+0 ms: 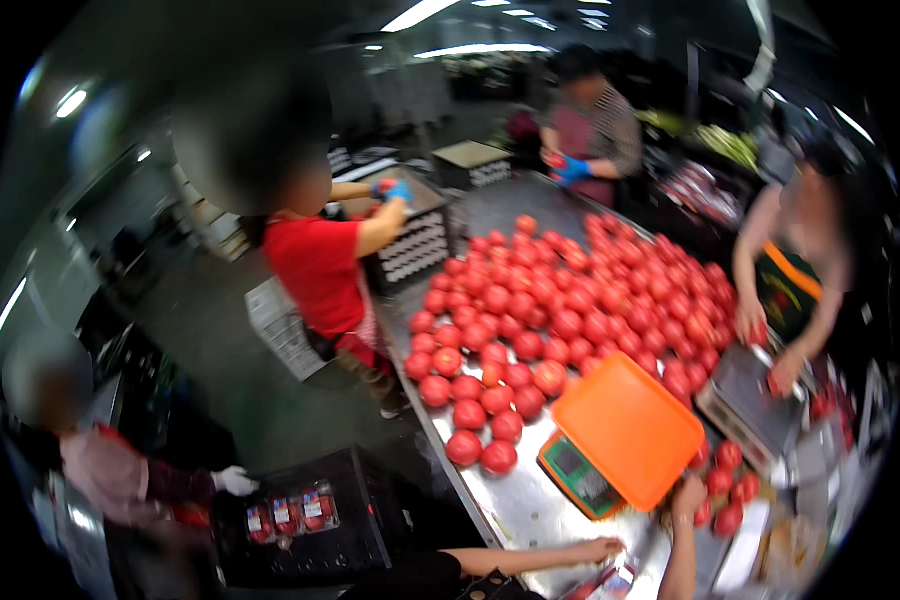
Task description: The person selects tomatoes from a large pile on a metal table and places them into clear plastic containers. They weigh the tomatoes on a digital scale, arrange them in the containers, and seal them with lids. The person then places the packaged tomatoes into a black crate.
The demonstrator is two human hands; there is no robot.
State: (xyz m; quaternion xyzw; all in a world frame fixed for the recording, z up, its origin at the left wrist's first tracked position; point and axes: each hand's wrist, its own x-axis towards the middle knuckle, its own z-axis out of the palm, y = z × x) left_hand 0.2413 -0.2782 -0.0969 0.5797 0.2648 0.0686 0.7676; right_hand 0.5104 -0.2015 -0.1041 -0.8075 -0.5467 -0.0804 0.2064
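Note:
My left hand is low in the view, its fingers at a clear plastic pack with red produce and a label; whether it grips the pack is unclear. To its right, my right hand lies beside the near right edge of the orange tray of a digital scale, close to a few loose tomatoes. Its fingertips are blurred, and I cannot tell if they hold anything. Beyond the scale, a large heap of red tomatoes covers much of the metal table.
A co-worker in red handles produce over a dark crate. Another works behind the table, and one at right beside a second scale. At lower left, a gloved co-worker reaches to a black crate bearing packed tomatoes.

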